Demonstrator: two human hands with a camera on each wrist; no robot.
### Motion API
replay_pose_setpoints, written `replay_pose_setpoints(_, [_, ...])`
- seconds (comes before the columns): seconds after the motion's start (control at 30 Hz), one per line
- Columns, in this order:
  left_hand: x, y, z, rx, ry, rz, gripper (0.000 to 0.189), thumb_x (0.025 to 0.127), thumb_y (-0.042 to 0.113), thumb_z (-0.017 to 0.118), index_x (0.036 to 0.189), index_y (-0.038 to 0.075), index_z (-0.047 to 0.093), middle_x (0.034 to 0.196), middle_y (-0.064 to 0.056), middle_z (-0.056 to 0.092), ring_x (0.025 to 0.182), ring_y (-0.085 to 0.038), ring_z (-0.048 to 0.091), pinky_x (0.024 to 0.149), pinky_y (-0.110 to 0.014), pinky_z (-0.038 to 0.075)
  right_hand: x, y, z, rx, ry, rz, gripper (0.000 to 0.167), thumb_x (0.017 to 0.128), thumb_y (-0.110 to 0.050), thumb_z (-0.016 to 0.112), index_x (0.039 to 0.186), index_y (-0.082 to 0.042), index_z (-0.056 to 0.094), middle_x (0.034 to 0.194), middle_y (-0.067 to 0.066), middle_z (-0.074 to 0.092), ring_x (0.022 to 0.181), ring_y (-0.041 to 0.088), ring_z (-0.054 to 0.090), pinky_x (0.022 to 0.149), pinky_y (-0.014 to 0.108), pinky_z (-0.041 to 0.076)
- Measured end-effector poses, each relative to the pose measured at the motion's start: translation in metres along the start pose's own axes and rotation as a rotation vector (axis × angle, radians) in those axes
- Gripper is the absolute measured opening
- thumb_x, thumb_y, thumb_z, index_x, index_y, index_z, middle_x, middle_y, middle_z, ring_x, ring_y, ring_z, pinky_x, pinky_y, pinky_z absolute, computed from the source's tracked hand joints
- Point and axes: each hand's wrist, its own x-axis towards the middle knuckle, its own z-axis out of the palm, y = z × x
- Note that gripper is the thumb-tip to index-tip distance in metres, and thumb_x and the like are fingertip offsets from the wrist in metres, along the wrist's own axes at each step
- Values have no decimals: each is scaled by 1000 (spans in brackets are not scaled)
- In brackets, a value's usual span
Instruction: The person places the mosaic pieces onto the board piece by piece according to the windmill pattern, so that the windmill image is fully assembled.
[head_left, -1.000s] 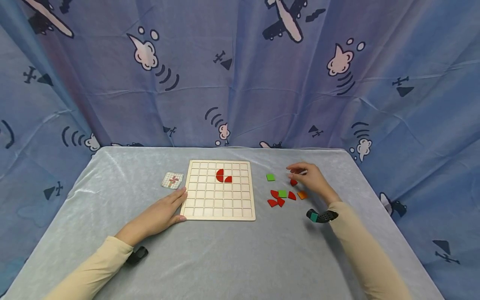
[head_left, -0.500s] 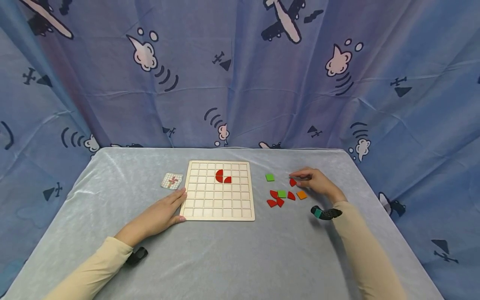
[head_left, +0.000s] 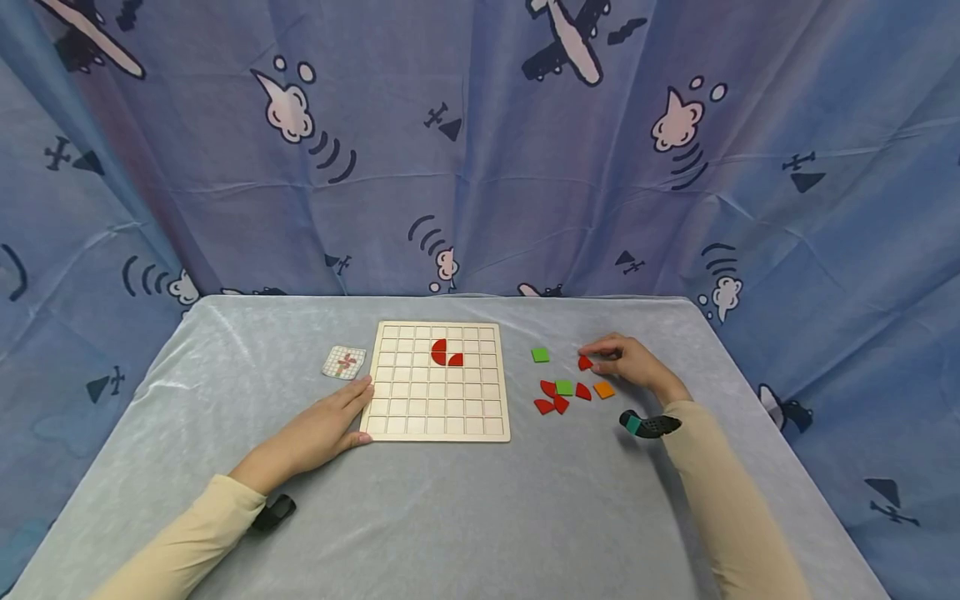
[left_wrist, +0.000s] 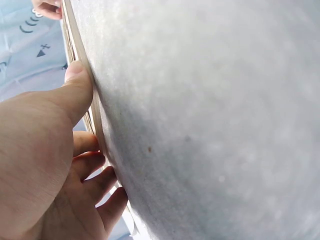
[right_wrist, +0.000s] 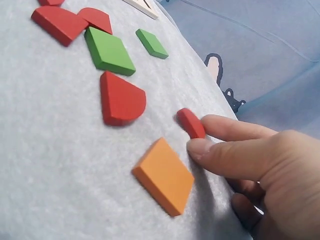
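My right hand point(head_left: 630, 364) pinches a red quarter-circle tile point(right_wrist: 191, 122) between thumb and forefinger, close over the cloth to the right of the board. Just in front of that hand lies an orange square tile point(right_wrist: 164, 176). My left hand point(head_left: 322, 429) rests along the left edge of a square wooden grid board point(head_left: 435, 406), fingers extended against it and thumb at its near corner. Three red quarter-circle pieces point(head_left: 438, 358) sit in cells in the upper middle of the board. In the left wrist view, the thumb point(left_wrist: 77, 92) and fingertips meet the board's thin edge.
Several red quarter-circle tiles point(right_wrist: 121, 99) and a green square tile point(right_wrist: 109, 51) lie clustered right of the board. Another green tile point(head_left: 541, 355) lies farther back. A small pattern card point(head_left: 344, 362) is left of the board. Grey cloth covers the table; a printed curtain hangs behind.
My right hand has drawn back slightly and lowered, its thumb and forefinger closing on the red quarter-circle tile, which has turned a little. The left hand and board stay put.
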Motion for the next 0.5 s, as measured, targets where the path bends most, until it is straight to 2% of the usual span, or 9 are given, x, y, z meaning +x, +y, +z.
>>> replay_pose_setpoints(0.23, [0,1,0,-5,-1,-2,72,95,32,65,149,-7,37,157,-25,35,143,-42,39,113,-55,40,1,4,5,5,46,24,34,91,-15,71,125,-9,69,132,17,56,121,34,50,108,52,40])
replay_pose_setpoints(0.5, [-1,2,-2,-6,-5,-5,73,95,33,65,149,-7,37,158,-25,35,143,-42,39,113,-55,40,0,3,9,-9,86,23,34,90,-18,73,122,-6,68,130,19,57,114,33,50,98,41,41])
